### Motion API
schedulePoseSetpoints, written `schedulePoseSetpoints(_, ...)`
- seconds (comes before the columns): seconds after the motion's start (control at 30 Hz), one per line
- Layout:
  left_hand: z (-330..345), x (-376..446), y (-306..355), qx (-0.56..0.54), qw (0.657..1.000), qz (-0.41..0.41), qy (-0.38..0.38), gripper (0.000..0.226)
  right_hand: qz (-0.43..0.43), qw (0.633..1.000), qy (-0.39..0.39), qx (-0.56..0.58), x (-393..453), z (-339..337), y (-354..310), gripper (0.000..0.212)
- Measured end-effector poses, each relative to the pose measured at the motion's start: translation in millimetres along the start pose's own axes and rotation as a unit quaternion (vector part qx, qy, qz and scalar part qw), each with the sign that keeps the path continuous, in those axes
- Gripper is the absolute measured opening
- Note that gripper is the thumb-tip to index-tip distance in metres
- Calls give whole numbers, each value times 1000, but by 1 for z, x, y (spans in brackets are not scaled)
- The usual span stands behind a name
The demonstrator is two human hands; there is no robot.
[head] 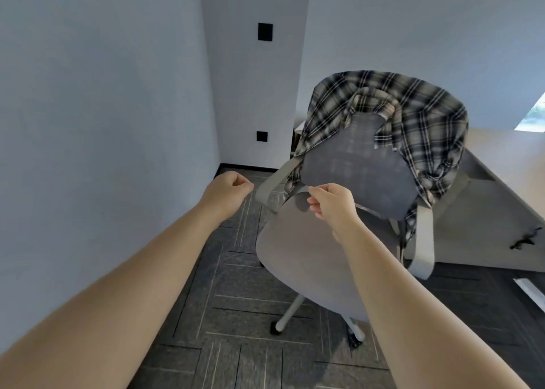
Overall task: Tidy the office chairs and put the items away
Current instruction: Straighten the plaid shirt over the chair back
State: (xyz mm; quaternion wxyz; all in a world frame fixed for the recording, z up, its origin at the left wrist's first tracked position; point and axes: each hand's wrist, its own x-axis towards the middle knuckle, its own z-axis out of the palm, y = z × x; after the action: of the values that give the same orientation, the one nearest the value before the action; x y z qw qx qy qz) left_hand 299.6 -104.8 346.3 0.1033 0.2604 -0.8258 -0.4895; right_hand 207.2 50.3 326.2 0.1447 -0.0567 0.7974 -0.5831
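a person's left hand (228, 188) and right hand (331, 201), both curled and empty, hover before a grey office chair (309, 256) (plaid shirt (413, 108) draped over its back).

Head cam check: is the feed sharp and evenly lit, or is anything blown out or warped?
Head view: daylight from the window at the right edge is blown out; walls bow from wide-angle distortion; the plaid shirt on the office chair is fairly sharp, the mesh backrest soft; left hand and right hand are clear, and the forearms stretch large near the lower corners.
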Motion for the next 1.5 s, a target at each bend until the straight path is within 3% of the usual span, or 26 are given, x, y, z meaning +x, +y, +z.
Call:
schedulePoseSetpoints(0.13,-3,48,-15,8,1000,-16,-9,19,17,1000,-1,-7,45,24,2,18)
schedulePoseSetpoints(0.5,37,237,-53,22,996,-68,-54,18,94,996,-3,2,237,78,36,27)
schedulePoseSetpoints(0.73,60,343,-103,69,987,-83,-115,8,159,987,27,-22,339,126,79,4)
schedulePoseSetpoints(0.93,86,437,-147,88,975,-83,-188,10,207,973,89,-48,415,162,116,32)
schedulePoseSetpoints(1.03,101,474,-162,90,965,-82,-232,9,237,961,137,-27,442,178,131,37)
schedulePoseSetpoints(1.1,110,497,-169,87,960,-81,-253,11,258,953,156,13,460,187,137,22)
schedulePoseSetpoints(1.2,115,524,-175,84,957,-80,-267,9,279,942,176,60,480,193,145,19)
schedulePoseSetpoints(1.5,118,539,-178,86,953,-69,-282,8,281,946,161,10,467,195,141,32)
